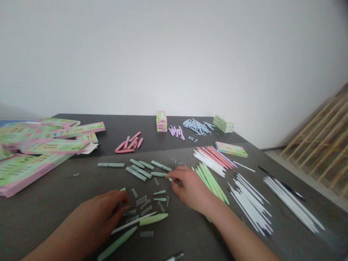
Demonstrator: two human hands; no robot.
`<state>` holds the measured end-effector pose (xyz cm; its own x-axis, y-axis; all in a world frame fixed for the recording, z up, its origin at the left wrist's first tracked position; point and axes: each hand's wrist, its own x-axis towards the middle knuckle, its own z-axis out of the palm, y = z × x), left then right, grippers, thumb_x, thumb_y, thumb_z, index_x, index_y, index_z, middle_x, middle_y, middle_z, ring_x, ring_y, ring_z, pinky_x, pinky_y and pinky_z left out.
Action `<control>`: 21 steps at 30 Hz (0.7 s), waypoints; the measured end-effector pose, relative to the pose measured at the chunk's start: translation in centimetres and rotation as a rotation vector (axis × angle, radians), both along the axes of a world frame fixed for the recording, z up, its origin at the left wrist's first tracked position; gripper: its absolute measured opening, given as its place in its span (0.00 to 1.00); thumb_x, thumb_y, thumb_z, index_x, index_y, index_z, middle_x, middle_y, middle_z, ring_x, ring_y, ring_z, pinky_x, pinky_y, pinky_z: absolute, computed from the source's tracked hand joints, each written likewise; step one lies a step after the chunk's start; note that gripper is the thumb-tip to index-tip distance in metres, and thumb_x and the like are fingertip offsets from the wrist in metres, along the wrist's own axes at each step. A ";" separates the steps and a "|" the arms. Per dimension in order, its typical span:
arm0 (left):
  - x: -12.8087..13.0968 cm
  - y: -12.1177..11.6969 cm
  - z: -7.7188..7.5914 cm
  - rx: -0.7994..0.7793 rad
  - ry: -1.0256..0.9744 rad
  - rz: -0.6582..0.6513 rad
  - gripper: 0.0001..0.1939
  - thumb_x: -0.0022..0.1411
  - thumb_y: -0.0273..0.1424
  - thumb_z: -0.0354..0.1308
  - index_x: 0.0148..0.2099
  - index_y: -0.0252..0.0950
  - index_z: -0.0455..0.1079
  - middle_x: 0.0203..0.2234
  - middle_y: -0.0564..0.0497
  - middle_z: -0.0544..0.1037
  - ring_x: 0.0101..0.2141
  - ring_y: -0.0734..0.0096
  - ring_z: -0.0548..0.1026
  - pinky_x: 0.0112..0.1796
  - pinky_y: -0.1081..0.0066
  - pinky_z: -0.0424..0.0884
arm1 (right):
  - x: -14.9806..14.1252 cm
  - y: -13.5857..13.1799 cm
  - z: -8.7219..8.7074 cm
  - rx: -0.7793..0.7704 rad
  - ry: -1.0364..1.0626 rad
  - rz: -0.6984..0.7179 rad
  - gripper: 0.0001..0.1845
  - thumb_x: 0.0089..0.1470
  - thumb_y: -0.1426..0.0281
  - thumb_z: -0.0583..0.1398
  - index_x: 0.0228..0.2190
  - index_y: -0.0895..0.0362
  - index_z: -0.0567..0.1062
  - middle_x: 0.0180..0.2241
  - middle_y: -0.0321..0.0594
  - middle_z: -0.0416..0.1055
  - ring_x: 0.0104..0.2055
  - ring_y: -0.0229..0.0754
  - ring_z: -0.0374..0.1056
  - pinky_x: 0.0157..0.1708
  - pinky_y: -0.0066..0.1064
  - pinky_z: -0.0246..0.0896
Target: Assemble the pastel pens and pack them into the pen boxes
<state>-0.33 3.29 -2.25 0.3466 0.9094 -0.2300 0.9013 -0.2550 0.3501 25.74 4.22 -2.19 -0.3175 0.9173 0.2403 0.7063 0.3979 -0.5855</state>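
My left hand [102, 210] is low over the dark table, its fingers curled round a green pen part [123, 189] of which only the end shows. With thumb and forefinger my right hand [187, 186] pinches a small green pen piece [170, 179], beside a group of green pen barrels [136, 173]. Between the hands lie several short clear tubes [146, 210] and small green connector pieces [160, 199]. Close to my left hand are a thin white refill [132, 223], a light green tapered barrel [153, 219] and a darker green one [117, 243].
Flat printed boxes [51, 145] pile up at the left. Pink barrels [129, 143], stacked small boxes [161, 121], purple parts [176, 131] and blue parts [198, 127] lie farther back. Right are light green barrels [213, 183], white refills [250, 203] and white rods [292, 203].
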 end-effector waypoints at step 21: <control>0.4 -0.1 0.7 0.022 0.050 -0.024 0.13 0.62 0.34 0.44 0.34 0.41 0.69 0.32 0.49 0.79 0.35 0.59 0.77 0.34 0.66 0.66 | -1.9 0.8 -2.9 -0.100 0.015 -0.077 0.06 0.51 0.75 0.63 0.28 0.55 0.82 0.29 0.38 0.77 0.35 0.40 0.70 0.37 0.27 0.59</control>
